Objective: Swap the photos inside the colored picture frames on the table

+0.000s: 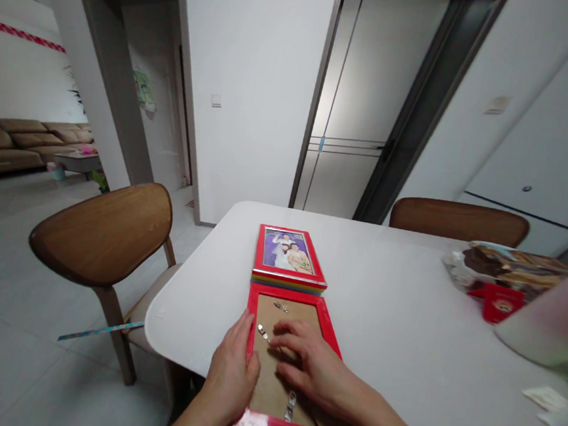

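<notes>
A red picture frame [329,331] lies face down at the table's near edge, its brown backing board [264,372] showing. Small metal fasteners, including a clip [263,333] near the left side and another clip [290,406] toward me, sit on the board. My left hand [233,369] grips the frame's left side, thumb over the rim. Over the board is my right hand [312,366], its fingers bent and apart, fingertips at the end of the left clip. Just beyond lies a stack of frames, topped by a red frame with a photo [287,251].
The white table [393,331] carries a plastic bag of things [515,265], a red packet [502,303] and a pale pink-white container [549,325] at the right. Wooden chairs stand at the left [106,233] and far right [459,220]. A patterned strip [102,331] sticks out near the left chair.
</notes>
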